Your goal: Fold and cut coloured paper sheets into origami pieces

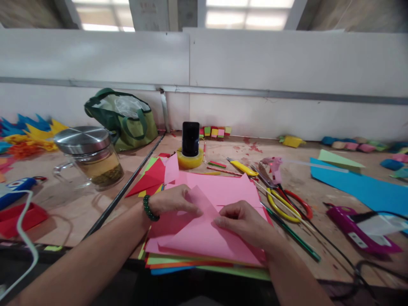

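Note:
A pink sheet of paper (194, 231), partly folded over, lies on a stack of coloured paper (204, 265) at the table's front edge. My left hand (174, 200), with a dark green beaded bracelet (149, 208) at the wrist, grips the raised flap of this sheet; its thumb lies on top and some fingers are hidden behind the paper. To the right, my right hand (242, 219) has its fingers curled and pinched at the flap's right edge. More pink paper (236, 187) lies beneath and behind both hands.
Scissors (283, 206), a yellow utility knife (242, 167), a pink glue gun (272, 168) and a green pencil (296, 236) lie right of the stack. A phone (190, 138) stands on a tape roll (191, 160). Leftward are a glass tea mug (95, 165) and a green bag (127, 123).

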Motion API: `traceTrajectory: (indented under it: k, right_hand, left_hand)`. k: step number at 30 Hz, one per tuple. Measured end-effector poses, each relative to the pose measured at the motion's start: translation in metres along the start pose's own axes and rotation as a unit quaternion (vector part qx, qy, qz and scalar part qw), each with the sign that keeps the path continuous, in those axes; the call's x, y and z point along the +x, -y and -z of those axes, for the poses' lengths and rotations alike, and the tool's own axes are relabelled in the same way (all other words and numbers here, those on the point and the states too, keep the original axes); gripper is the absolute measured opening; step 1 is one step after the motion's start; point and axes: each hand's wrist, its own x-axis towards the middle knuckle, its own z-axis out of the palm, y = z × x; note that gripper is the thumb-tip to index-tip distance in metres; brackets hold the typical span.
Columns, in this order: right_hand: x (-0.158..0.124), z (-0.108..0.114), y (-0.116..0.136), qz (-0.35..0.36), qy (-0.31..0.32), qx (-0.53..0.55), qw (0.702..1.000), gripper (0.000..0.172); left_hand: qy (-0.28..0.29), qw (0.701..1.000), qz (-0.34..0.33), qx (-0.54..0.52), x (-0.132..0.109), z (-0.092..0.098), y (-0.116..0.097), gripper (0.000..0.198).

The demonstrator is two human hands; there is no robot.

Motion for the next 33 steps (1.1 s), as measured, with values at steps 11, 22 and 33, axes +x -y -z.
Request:
traceTrajectory:
  k: [11,22,33]
  right_hand:
    - [0.002,-0.001,0.001,0.004,-0.012,0.021,1.0,0.038]
    - [0.011,-0.003,-0.014,-0.004,-0.09,-0.067,0.994,0.038]
    - [0.011,-0.016,0.0,0.088,-0.133,-0.18,0.971,0.024]
  left_hand:
    - [-0.005,1.0,-0.018,0.007,-0.002,0.0,-0.001,0.035]
    - [-0.263,0.908,-0.168,0.279,-0.013,-0.021,-0.006,0.035]
    - [-0.141,0.823,-0.244,0.494,-0.006,-0.02,-0.044,0.008]
